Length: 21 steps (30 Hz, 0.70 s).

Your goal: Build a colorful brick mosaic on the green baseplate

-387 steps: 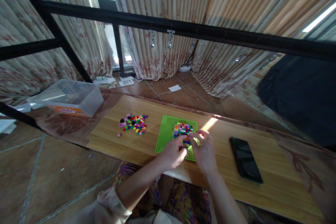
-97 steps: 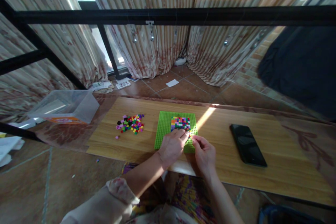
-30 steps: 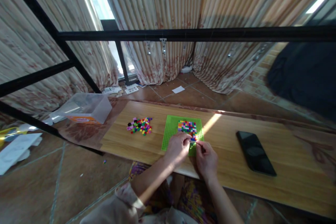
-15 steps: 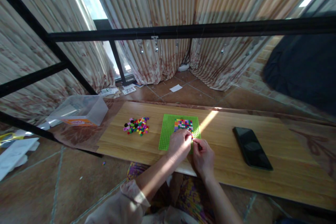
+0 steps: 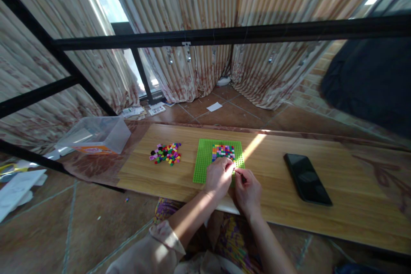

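Note:
A green studded baseplate lies on the wooden board, with a block of small multicoloured bricks pressed together on its upper right part. My left hand is over the lower edge of those bricks, its fingers closed in a pinch and covering part of the plate. Close beside it, my right hand is at the plate's lower right edge, thumb and forefinger pinched together. The fingertips of both hands nearly meet. Whatever lies between them is too small to make out.
Left of the plate is a pile of loose coloured bricks. A black phone lies on the right of the wooden board. A clear plastic box stands past the board's left end. A black metal bar crosses beyond.
Both hands stay pinched at nearly the same spot, fingertips close together at the lower right of the bricks. The whole view has shifted slightly.

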Available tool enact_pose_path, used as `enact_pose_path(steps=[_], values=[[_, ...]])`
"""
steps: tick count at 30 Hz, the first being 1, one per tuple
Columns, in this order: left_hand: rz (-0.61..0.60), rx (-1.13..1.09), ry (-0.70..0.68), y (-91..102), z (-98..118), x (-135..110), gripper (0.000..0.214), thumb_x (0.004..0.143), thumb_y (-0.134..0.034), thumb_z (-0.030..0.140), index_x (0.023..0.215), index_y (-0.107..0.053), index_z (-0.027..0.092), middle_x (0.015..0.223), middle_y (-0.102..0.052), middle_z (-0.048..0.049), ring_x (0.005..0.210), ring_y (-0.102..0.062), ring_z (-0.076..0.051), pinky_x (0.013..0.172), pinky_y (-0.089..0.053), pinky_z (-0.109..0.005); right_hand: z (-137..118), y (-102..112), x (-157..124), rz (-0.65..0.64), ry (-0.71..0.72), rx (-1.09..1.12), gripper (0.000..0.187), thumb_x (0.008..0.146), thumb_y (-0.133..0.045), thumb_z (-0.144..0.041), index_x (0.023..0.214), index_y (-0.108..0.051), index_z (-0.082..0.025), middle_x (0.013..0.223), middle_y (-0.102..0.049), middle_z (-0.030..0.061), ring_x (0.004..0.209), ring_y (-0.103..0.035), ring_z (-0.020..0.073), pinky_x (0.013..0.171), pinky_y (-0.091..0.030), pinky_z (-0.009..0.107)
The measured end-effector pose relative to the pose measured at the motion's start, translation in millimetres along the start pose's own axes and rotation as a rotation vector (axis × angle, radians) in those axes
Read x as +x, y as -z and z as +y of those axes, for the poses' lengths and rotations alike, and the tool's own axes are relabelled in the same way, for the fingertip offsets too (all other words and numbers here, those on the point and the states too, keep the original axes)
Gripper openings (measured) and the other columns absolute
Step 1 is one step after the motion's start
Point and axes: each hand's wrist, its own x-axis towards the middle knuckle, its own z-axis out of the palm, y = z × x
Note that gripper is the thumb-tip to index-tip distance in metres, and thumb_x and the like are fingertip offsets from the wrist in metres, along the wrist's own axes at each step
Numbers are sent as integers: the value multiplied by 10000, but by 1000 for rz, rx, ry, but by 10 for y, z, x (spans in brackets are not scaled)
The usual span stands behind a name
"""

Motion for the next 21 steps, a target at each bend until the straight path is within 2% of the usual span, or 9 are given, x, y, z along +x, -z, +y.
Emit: enact_pose_path(steps=[4,9,15,21], values=[[-17,70,-122,8,-51,-11,163,893,-525,230,800,-654,192,824,-665,-12,806,-607,-134,759,-472,-246,4,-8,-1,8,-9,1,254,850,-466,-335,882,-671,-190,843,-669,51,730,-581,166,676,-429,269],[-120,230,-333,37,-128,-65,208,942,-425,211,932,-631,183,930,-639,-41,916,-596,-151,818,-487,-256,8,-12,-1,4,-7,-16,257,850,-465,-341,870,-671,-189,825,-662,47,719,-573,165,676,-426,273],[-104,383,-442,33,-191,-122,247,959,-379,198,1090,-588,181,973,-617,-61,936,-592,-165,820,-497,-273,-17,3,0,-4,-7,-19,293,858,-449,-368,894,-674,-184,841,-666,60,726,-570,169,673,-426,277],[-112,506,-526,87,-166,-130,267,964,-346,194,1093,-578,162,933,-620,-81,881,-593,-186,749,-489,-297,-16,-3,1,3,-21,-28,277,850,-457,-361,877,-672,-189,850,-666,58,733,-579,170,681,-430,275]])
